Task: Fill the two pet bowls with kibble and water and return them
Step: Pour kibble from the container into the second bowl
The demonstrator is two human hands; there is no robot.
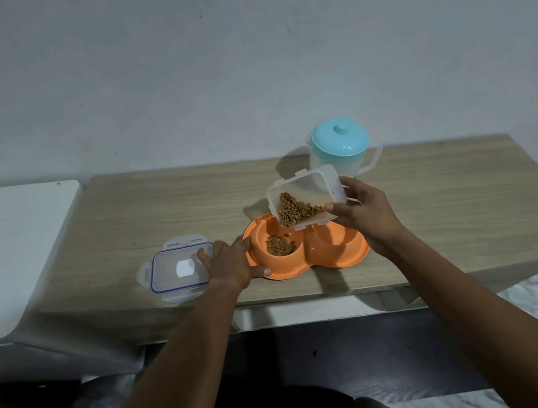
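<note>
An orange double pet bowl (pixel 331 262) sits near the front edge of the wooden table. Its left well holds a small heap of brown kibble (pixel 279 246); the right well looks empty. My right hand (pixel 367 214) grips a clear plastic kibble container (pixel 306 198), tilted down over the left well, with kibble piled at its lower edge. My left hand (pixel 230 261) grips the bowl's left rim, thumb on the front edge. A clear water jug with a teal lid (pixel 341 147) stands behind the container.
The container's clear lid with a blue seal (pixel 175 275) lies flat to the left of the bowl, partly under my left fingers. A white surface (pixel 8 254) adjoins the wooden table (pixel 452 212) on the left. A wall rises right behind the table.
</note>
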